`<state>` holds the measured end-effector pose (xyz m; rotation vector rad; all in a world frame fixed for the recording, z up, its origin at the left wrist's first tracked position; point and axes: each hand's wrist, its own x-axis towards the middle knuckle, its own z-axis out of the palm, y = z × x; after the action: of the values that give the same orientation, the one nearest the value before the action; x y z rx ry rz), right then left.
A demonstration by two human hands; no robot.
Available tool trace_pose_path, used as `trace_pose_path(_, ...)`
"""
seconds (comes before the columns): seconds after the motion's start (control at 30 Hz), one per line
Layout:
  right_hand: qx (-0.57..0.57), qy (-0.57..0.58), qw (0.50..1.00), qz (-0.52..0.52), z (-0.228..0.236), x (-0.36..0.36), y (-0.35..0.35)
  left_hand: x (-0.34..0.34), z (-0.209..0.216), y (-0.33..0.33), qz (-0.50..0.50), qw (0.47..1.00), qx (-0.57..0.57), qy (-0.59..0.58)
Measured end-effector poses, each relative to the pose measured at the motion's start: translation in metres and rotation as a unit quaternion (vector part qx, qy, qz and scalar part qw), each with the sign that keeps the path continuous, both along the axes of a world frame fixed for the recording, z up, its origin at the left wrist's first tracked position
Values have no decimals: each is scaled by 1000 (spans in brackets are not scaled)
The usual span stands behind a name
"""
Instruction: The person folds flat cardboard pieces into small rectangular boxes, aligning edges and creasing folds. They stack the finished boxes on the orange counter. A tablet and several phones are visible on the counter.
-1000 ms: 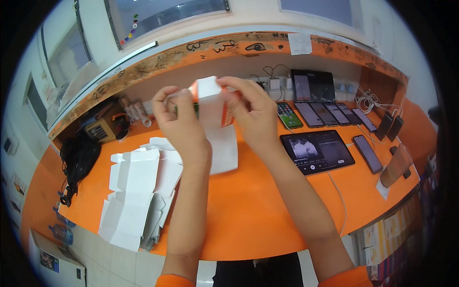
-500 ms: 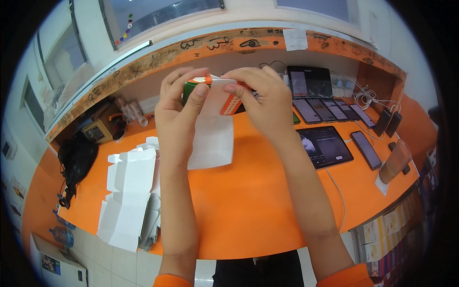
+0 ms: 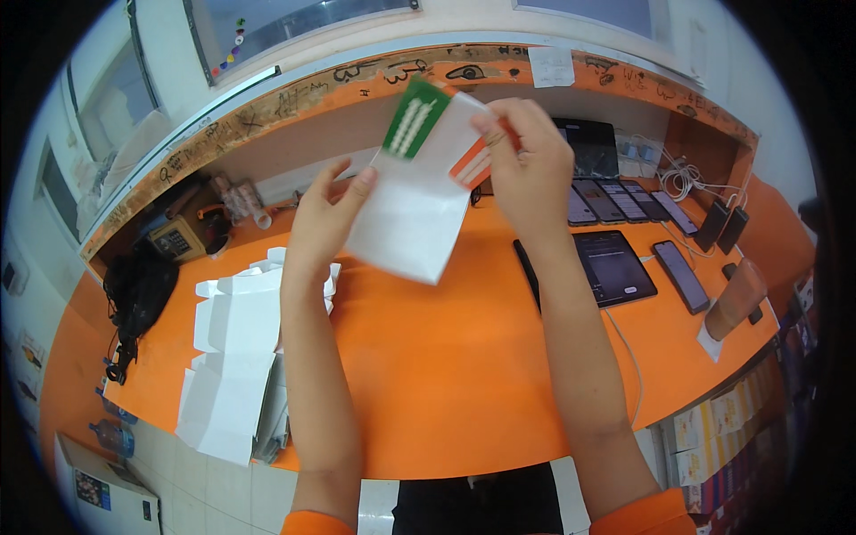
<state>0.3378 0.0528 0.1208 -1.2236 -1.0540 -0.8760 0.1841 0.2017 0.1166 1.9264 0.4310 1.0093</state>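
Note:
Above the desk, a white sheet [image 3: 415, 209] with green and orange printed panels hangs tilted, slightly blurred. My right hand [image 3: 526, 156] pinches its upper right edge between thumb and fingers. Beside the sheet's left edge is my left hand [image 3: 325, 214], its thumb and fingers apart; the thumb tip is close to the edge, and I cannot tell whether it touches. Below and left of that hand, flattened white cartons [image 3: 234, 343] lie in a stack on the orange desk [image 3: 428, 383], partly behind my left forearm.
On the right lie a tablet [image 3: 615, 267], a phone [image 3: 682, 278] with a cable nearby, and several phones in a row [image 3: 615, 203]. A tilted brown-and-white stand [image 3: 738, 299] is at the right edge. A black bag [image 3: 138, 299] and a small safe [image 3: 176, 241] sit at far left.
The sheet has swung out, tilted to the right, and its green panel faces me. My left hand has let go and dropped lower; my right hand has moved right with the sheet.

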Motion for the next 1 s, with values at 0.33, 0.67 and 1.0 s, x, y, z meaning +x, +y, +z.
trace_pose_path(0.33, 76, 161, 938, 297, 4, 9, 1, 34, -25, 7, -97, 957, -159, -224)
trace_pose_path(0.67, 127, 249, 765, 580, 12, -2, -11, 31, -11, -22, -135, 896, -207, -368)
trace_pose_path(1.0, -3, 509, 563, 652, -9, 21, 10, 21, -9, -40, -193, 894, -192, -356)
